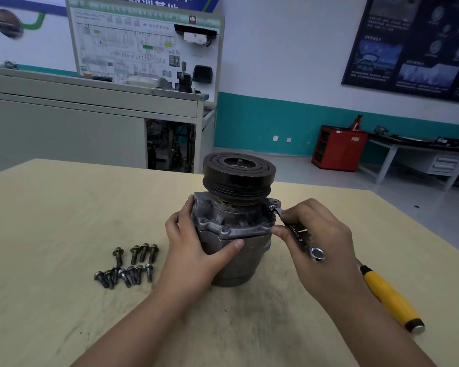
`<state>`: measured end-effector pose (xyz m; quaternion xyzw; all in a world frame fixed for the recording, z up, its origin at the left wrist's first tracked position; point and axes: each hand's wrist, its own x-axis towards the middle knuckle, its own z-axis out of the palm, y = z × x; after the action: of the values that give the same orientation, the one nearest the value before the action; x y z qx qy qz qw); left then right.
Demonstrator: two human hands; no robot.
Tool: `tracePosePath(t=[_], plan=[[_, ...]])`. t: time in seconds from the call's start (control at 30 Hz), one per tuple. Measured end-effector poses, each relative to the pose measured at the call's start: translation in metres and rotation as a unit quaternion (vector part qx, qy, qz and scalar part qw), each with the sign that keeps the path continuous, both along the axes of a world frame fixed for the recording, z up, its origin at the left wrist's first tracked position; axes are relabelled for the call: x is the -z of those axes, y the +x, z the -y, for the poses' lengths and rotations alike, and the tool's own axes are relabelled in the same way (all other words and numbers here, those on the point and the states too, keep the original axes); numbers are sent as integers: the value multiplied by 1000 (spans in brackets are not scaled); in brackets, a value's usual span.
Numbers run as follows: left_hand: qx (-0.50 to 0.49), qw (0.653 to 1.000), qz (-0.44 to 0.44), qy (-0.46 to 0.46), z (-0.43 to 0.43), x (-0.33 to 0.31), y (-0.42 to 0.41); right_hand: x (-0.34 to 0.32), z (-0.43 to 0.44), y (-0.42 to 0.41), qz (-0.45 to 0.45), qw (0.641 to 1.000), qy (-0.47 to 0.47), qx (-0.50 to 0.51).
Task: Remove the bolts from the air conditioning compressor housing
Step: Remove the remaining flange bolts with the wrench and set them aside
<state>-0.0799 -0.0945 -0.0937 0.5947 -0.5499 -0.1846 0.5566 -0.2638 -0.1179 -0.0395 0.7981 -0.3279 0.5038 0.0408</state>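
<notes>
A grey air conditioning compressor (233,250) stands upright on the wooden table (51,207), its black pulley (239,173) on top. My left hand (196,242) wraps around the housing's left and front side, thumb across the front. My right hand (313,234) holds a small dark wrench (300,234), whose far end sits on a bolt (273,207) at the right edge of the housing flange. Two bolt heads show on the front of the flange. Several removed bolts (129,264) lie in two loose rows left of the compressor.
A yellow-handled tool (390,298) lies on the table to the right, behind my right forearm. Beyond the table are a grey workbench with a training board (143,41), a red cabinet (339,147) and another bench at the far right.
</notes>
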Motion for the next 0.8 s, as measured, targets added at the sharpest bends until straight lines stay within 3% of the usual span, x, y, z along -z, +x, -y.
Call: tracePosePath(t=[0.1, 0.23, 0.43, 0.63, 0.8], plan=[[0, 1000, -10, 8, -1, -2, 0, -3, 0, -8, 66, 991, 108, -41], [0, 1000, -14, 12, -2, -3, 0, -8, 4, -22, 192, 937, 262, -128], [1, 1000, -10, 11, -1, -2, 1, -1, 17, -31, 282, 880, 337, -178], [0, 1000, -11, 11, -1, -2, 1, 9, 33, -29, 372, 798, 405, -246], [-2, 1000, -7, 11, 0, -1, 1, 5, 48, -22, 411, 775, 427, -219]])
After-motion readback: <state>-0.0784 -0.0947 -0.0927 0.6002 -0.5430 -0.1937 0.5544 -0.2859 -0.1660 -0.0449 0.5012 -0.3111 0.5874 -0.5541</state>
